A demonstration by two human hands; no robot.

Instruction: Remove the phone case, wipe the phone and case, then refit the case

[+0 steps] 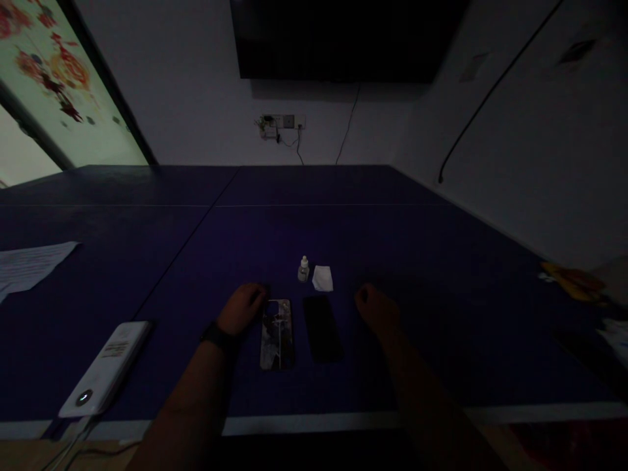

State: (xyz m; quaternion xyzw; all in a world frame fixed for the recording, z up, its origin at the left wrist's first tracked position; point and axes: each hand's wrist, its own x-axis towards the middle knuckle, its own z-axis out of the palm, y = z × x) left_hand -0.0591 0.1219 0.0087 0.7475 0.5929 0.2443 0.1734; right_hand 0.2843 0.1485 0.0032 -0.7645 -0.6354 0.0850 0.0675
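On a dark blue table [343,235] lie a patterned phone case [277,333] and, to its right, a black phone [322,328]. Beyond them stand a small clear bottle [303,269] and a white folded cloth [322,278]. My left hand [243,307] rests on the table just left of the case's top corner, fingers curled down, with a dark band on the wrist. My right hand [377,310] rests palm down to the right of the phone, holding nothing. The room is dim and finger detail is poor.
A white power bank [105,367] with a lit button and a cable lies near the front left edge. A sheet of paper [29,265] is at the far left. Yellow and white items [574,281] sit at the right edge. A wall with sockets and a dark screen is behind.
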